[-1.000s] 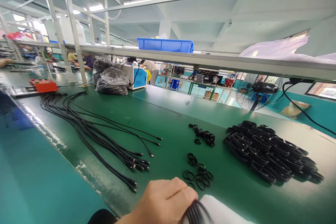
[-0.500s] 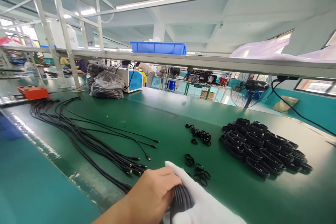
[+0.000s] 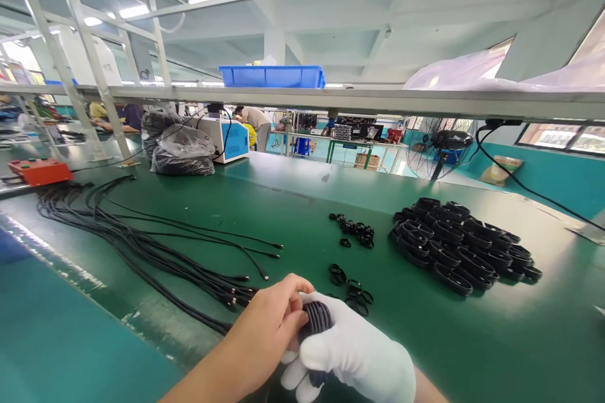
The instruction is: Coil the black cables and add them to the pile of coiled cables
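I watch through the head camera. My right grip, in a white glove (image 3: 354, 343), is wrapped around a coil of black cable (image 3: 317, 318), low in the middle and over the near side of the bench (image 3: 406, 346). My left hand (image 3: 267, 315) is bare, and its thumb and finger are at the edge of that coil. I can't tell if they pinch it.

A big heap of coiled cables (image 3: 449, 233) sits on the right, so I think lots are done. The coil in hand seems nearly there, but I can't see a band on it. The long loose cables (image 3: 182, 267) on the left look like the part left over. Small black rings lie in a near bunch (image 3: 337, 274) and a far bunch (image 3: 363, 234).

Half a second ago, the glove's fingers stuck out straight past the coil. Now they curl around it, and the whole view has swung a bit.
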`<state>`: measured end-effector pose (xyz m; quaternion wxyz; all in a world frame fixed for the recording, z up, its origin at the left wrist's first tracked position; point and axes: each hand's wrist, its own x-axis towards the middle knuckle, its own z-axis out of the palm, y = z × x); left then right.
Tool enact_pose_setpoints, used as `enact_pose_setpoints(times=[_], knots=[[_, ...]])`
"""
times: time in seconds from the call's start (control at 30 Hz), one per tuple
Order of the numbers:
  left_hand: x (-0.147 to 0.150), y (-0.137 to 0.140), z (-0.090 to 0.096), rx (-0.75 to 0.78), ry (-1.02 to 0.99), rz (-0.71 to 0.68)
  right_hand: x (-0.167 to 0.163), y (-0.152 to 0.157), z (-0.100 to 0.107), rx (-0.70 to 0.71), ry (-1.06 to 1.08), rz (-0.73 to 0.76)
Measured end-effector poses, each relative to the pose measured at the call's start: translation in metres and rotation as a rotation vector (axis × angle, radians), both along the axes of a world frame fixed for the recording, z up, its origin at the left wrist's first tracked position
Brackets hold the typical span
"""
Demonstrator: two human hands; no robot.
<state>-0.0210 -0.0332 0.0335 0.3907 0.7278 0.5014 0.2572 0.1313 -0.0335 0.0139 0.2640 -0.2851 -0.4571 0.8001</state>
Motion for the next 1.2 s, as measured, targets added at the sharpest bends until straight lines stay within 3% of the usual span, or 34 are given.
enact_pose_setpoints(times=[0.17, 0.4, 0.57, 0.7, 0.87, 1.03, 1.2], knots=[[0.006, 0.002, -0.006, -0.159, -0.127, 0.063, 0.001, 0.0, -0.007, -0.01, -0.012, -0.076], [0.017, 0.007, -0.02, -0.041, 0.067, 0.136, -0.001, 0.001, -0.015, -0.026, -0.056, -0.05], [0.016, 0.003, -0.014, 0.09, 0.197, 0.152, -0.002, 0.003, -0.016, -0.052, -0.077, -0.045], [0.01, -0.002, -0.013, 0.27, 0.117, 0.072, -0.003, 0.003, -0.015, -0.109, -0.031, -0.006], [0.004, -0.003, -0.034, 0.419, 0.049, 0.055, -0.006, 0.004, -0.023, -0.06, -0.16, 0.008], [0.003, -0.002, -0.048, 0.468, 0.015, 0.067, -0.008, 0.006, -0.031, -0.011, -0.169, 0.0], [0.003, 0.002, -0.055, 0.498, -0.111, 0.097, -0.009, 0.002, -0.023, -0.042, -0.218, -0.005]])
